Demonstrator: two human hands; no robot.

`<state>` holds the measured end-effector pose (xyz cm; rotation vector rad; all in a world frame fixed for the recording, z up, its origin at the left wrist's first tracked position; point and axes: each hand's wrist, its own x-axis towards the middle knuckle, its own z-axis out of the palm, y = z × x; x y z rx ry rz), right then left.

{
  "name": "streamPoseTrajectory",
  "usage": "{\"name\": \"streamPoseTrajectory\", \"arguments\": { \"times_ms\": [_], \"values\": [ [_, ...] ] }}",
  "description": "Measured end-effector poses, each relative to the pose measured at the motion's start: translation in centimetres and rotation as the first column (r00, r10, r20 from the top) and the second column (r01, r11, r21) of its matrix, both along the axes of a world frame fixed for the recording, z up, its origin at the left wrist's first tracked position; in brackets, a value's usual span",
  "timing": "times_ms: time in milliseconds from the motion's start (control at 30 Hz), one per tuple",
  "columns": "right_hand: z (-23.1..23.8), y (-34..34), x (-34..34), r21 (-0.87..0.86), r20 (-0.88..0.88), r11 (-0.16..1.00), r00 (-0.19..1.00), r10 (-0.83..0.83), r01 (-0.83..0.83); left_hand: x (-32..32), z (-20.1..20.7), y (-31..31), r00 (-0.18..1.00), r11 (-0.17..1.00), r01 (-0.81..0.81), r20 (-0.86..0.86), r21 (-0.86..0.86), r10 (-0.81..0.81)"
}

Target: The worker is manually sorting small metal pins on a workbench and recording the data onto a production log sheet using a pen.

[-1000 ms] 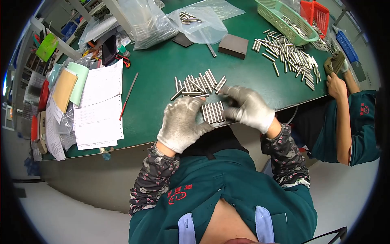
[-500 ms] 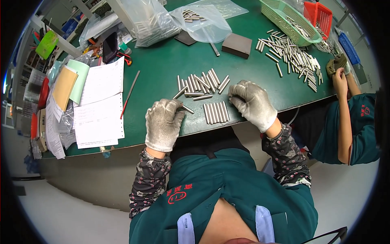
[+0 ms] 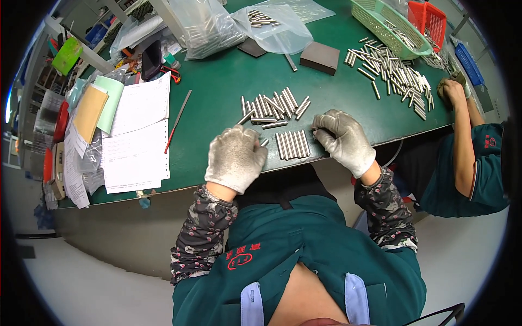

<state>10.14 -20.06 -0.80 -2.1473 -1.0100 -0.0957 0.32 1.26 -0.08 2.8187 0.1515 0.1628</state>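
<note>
Metal rods [image 3: 292, 144], small row laid side by side at the near edge of the green table [image 3: 228, 87], between two gloved hands.

Hidden: the left hand [image 3: 235, 157] shows only its back, so whether its curled fingers hold anything cannot be told; one rod end [image 3: 264, 143] pokes out beside it. Around: loose rods [image 3: 272, 106] just beyond the row, a larger scatter [image 3: 394, 73] far right by a co-worker's hand [image 3: 451, 89], papers [image 3: 136, 136] left, plastic bags [image 3: 239, 24] far. Right hand [image 3: 343, 140] rests fist-like just right of the row, fingers bent; contents not discernible.
</note>
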Motion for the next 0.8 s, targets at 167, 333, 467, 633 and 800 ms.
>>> {"name": "streamPoseTrajectory", "arguments": {
  "times_ms": [167, 333, 467, 633, 800],
  "values": [
    [0.1, 0.2, 0.0, 0.021, -0.002, 1.000, 1.000, 0.001, -0.001, 0.1, -0.7, -0.8, 0.997, 0.996, -0.047, 0.057, -0.075, 0.052],
    [-0.2, 0.0, 0.0, 0.057, -0.001, 0.998, 1.000, 0.001, -0.001, 0.1, -0.7, -0.8, 0.996, 0.986, -0.091, 0.005, -0.140, 0.093],
    [-0.3, 0.0, 0.0, 0.050, 0.009, 0.999, 1.000, -0.005, 0.004, 0.3, -0.5, -1.4, 0.990, 0.985, -0.143, 0.002, -0.096, 0.144],
    [0.1, 0.0, -0.4, -0.025, 0.033, 0.998, 0.998, 0.052, -0.051, 0.2, -1.3, -1.1, 0.988, 0.994, -0.026, 0.146, -0.108, 0.042],
    [-0.1, -0.4, -0.1, 0.031, 0.008, 0.998, 0.998, 0.058, -0.058, -0.2, -1.4, 0.5, 0.982, 0.954, 0.143, 0.158, -0.263, -0.103]
  ]
}}
